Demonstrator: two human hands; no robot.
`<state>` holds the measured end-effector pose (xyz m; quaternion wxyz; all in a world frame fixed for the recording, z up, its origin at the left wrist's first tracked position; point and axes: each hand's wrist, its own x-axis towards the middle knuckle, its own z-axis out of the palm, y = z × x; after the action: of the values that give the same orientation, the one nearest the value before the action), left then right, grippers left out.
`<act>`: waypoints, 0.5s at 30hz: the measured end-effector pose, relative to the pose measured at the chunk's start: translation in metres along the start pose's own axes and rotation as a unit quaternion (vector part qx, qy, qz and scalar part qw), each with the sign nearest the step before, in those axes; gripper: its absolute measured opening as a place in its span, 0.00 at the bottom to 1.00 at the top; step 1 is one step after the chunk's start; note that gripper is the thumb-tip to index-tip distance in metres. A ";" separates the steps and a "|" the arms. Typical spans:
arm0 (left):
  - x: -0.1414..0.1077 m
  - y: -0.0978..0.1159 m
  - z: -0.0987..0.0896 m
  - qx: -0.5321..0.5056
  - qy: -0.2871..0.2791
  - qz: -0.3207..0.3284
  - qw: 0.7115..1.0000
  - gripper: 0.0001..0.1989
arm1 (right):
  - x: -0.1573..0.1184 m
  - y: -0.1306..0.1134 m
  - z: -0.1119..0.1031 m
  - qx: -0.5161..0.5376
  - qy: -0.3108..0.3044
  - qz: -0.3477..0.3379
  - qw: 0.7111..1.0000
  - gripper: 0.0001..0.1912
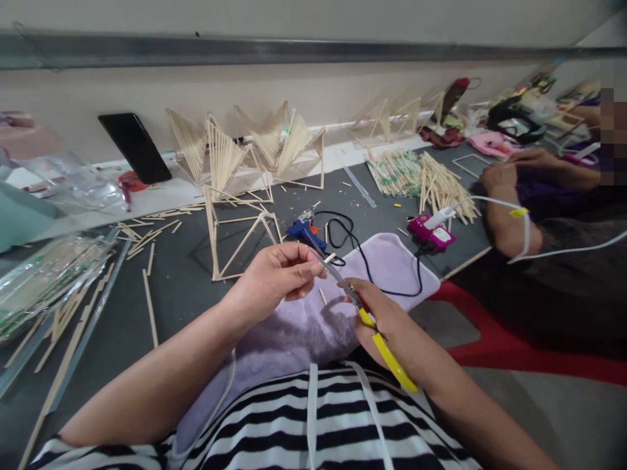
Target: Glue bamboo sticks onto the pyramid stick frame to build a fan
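Scissors [353, 297] with yellow grips are held in the right hand [385, 320], and the left hand [279, 277] pinches a short stick [330, 258] between thumb and fingertips, right at the blades. Both hands are above a lilac cloth [392, 261], near the table edge; whether the stick lies fully between the blades is hard to tell. For a clean cut, it would seem best to set the stick deep towards the pivot, square to the blades, and squeeze evenly while keeping the left fingertips clear of the edges. A piece this short could spring away, so a firm pinch matters. Just beyond the hands lies a blue glue gun [298, 228] with a black cord; its nozzle is best treated as hot. An open stick frame [213, 245] stands to its left. As for writing, the stick packet [396, 172] near the back carries green print and the magenta plug block [431, 232] has a white label, both too blurred to read; no brand is legible anywhere.
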<state>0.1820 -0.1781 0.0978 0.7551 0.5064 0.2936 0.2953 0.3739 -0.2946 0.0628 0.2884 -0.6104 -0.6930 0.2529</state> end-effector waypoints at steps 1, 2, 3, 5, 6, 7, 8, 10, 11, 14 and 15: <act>0.000 0.000 0.000 -0.003 0.000 -0.002 1.000 0.09 | 0.001 0.002 0.002 -0.006 -0.002 -0.014 1.000 0.31; 0.001 0.000 0.001 -0.006 0.000 -0.003 1.000 0.09 | 0.002 0.004 0.003 -0.010 -0.005 -0.025 1.000 0.31; 0.001 0.000 0.001 -0.007 0.001 -0.005 1.000 0.09 | 0.003 0.004 0.003 -0.014 -0.008 -0.034 0.999 0.31; 0.002 0.000 0.001 -0.006 0.001 -0.009 1.000 0.08 | 0.005 0.003 0.003 -0.024 -0.012 -0.036 0.999 0.30; 0.002 0.000 0.001 -0.003 0.000 -0.012 1.000 0.08 | 0.006 0.002 0.002 -0.026 -0.014 -0.035 0.999 0.29; 0.002 0.000 0.001 0.000 -0.001 -0.016 1.000 0.07 | 0.007 0.000 0.001 -0.027 -0.017 -0.030 0.999 0.28; 0.002 0.000 0.002 0.003 -0.002 -0.020 1.000 0.07 | 0.008 -0.002 0.000 -0.026 -0.019 -0.021 0.999 0.27; 0.002 0.001 0.002 0.007 -0.003 -0.031 0.999 0.07 | 0.009 -0.005 -0.001 -0.024 -0.022 -0.002 0.999 0.27; 0.002 0.001 0.003 0.007 -0.001 -0.037 0.999 0.08 | 0.009 -0.006 -0.001 -0.023 -0.023 0.006 0.999 0.26; 0.003 0.000 0.003 -0.002 0.002 -0.051 0.999 0.10 | 0.009 -0.006 0.002 -0.021 -0.027 0.011 0.999 0.27; 0.003 0.000 0.003 -0.007 0.001 -0.056 0.998 0.10 | 0.009 -0.005 0.003 -0.023 -0.022 0.007 0.999 0.27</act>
<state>0.1859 -0.1772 0.0984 0.7738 0.4835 0.3198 0.2551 0.3674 -0.2860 0.0648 0.2568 -0.6162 -0.7004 0.2525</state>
